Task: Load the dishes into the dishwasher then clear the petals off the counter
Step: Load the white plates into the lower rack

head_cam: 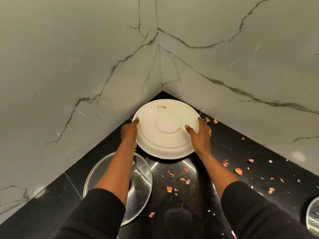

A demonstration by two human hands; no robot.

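Two hands grip an upturned white plate (165, 135) in the corner of the black counter (224, 149): left hand (129, 131) curled round its left rim, right hand (201, 133) pinching the right (petals (238, 171) lie scattered nearby). Loading step, seemingly; next, lift it clear.

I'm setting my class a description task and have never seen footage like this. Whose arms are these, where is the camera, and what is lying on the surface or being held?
There is no machine here. A person wears a camera on their head, so you look down along their own arms. The left hand and right hand hold a white plate by opposite edges, with its underside facing the camera, in the corner of a black counter. A glass lid lies nearer, on the left. Petals are scattered across the counter.
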